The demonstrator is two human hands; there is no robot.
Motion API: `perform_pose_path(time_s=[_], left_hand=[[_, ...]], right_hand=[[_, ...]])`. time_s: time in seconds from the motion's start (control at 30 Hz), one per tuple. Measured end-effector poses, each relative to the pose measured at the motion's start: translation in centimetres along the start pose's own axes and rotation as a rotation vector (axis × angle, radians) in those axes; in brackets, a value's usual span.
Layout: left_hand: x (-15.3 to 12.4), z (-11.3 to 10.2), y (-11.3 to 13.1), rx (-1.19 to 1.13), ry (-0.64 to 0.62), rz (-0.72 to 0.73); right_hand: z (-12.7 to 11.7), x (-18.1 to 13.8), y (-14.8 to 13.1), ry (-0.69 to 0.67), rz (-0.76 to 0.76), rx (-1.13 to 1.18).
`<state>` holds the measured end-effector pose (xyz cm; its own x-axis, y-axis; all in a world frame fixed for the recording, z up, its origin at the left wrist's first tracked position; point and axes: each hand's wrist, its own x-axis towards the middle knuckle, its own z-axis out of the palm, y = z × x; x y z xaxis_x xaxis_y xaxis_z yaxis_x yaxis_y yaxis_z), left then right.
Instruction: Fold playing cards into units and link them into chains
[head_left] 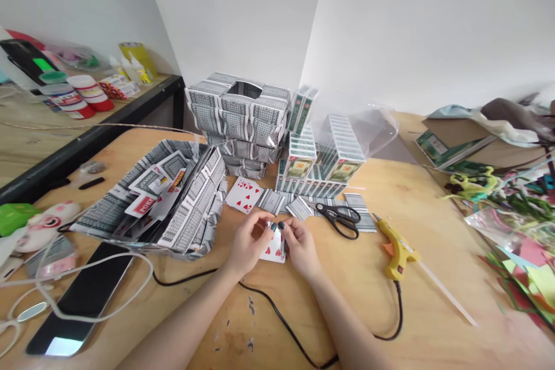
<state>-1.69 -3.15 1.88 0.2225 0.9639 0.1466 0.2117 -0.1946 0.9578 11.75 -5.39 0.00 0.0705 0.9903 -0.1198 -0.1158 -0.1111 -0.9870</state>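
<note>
My left hand (pixel 250 244) and my right hand (pixel 300 247) meet over the wooden table (pixel 433 300), both pinching one playing card (pixel 274 251) with red hearts on it. The fingers of both hands are curled around the card's top edge. Just beyond them lie a face-up hearts card (pixel 245 193) and several face-down cards (pixel 277 201). To the left sits a flat structure made of folded cards (pixel 173 199). Behind it stands a taller block built of cards (pixel 240 121).
Black scissors (pixel 340 217) and a yellow glue gun (pixel 396 248) with a black cord lie to the right. Stacked card boxes (pixel 323 165) stand behind. A dark phone (pixel 82 300), white cables, and a pink toy (pixel 45 222) are at left. Coloured paper scraps (pixel 520 243) are heaped at right.
</note>
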Motion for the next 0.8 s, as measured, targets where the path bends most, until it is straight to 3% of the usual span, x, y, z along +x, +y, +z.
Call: perform_pose_path(time_s=[0.07,0.2,0.53,0.8], left_hand=[[0.0,0.5,-0.2,0.035,0.036,-0.049],[-0.1,0.9,-0.5,0.110,0.077,0.008],[-0.3,1.0,-0.5,0.187,0.106,0.122],[-0.6,1.4,-0.3,0.257,0.098,0.133]], right_hand=[[0.0,-0.1,0.1,0.033,-0.042,-0.049],[-0.1,-0.2,0.1,0.043,-0.116,-0.126],[-0.3,-0.1,-0.6,-0.184,0.036,0.055],[0.2,-0.3,-0.4,-0.143,0.088,0.082]])
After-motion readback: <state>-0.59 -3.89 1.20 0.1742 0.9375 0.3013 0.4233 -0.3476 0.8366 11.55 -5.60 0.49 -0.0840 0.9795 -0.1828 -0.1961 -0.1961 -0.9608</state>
